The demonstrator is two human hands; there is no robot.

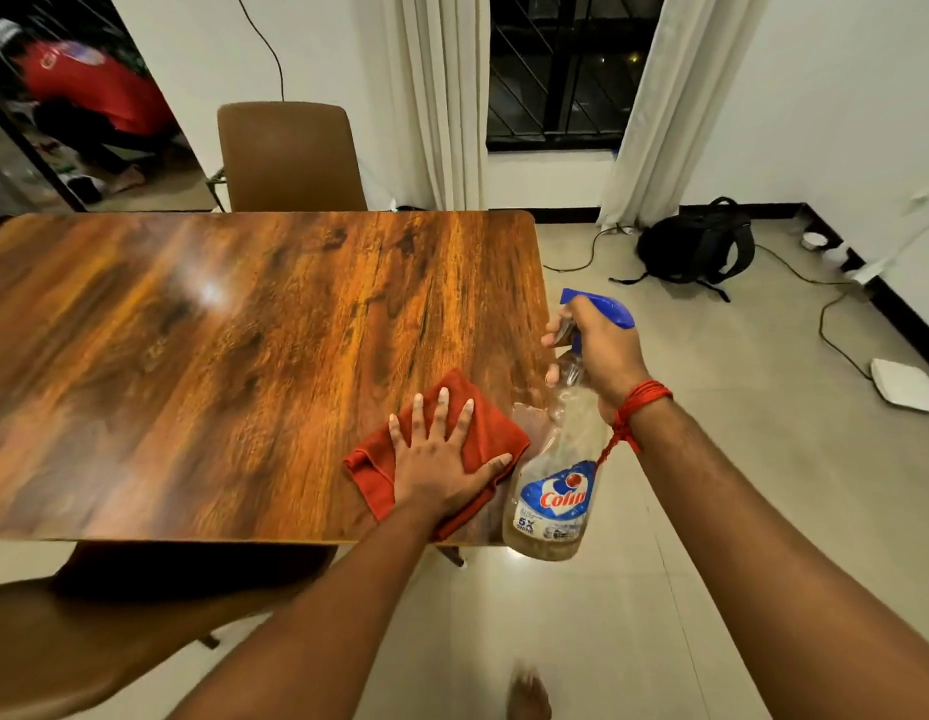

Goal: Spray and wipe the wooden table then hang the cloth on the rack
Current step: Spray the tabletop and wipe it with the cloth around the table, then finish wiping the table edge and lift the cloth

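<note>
Glossy wooden surface (218,356) carries a red cloth (483,423), pinned flat under the left hand (436,459), fingers spread, ready for wiping. Right hand (602,356) has its grip closed round the spray bottle (556,491), nozzle aimed tableward.

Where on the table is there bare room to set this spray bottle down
Nearly all of the wooden table is bare: the stretch from the red cloth to the far edge by the brown chair. Only the near right corner is crowded, where the left hand presses the cloth beside the clear spray bottle.
</note>
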